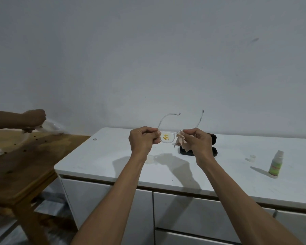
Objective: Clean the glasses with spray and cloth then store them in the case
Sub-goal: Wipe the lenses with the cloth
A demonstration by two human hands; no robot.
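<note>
glasses: clear frame, held up over the white counter between both hands, temples open and pointing away, yellow smudges on the lens next to the left fingers
left hand: fingers curled, pinching the frame's left end
right hand: fingers pinching the cloth onto the right lens
case: black, lying open on the counter just behind the right fingers
spray bottle: upright, well off to the right of the right hand
off to the left: someone else's hand over a wooden table

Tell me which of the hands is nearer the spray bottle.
Right. The right hand, holding the cloth at the glasses, is left of the spray bottle; the left hand is further left still.
</note>
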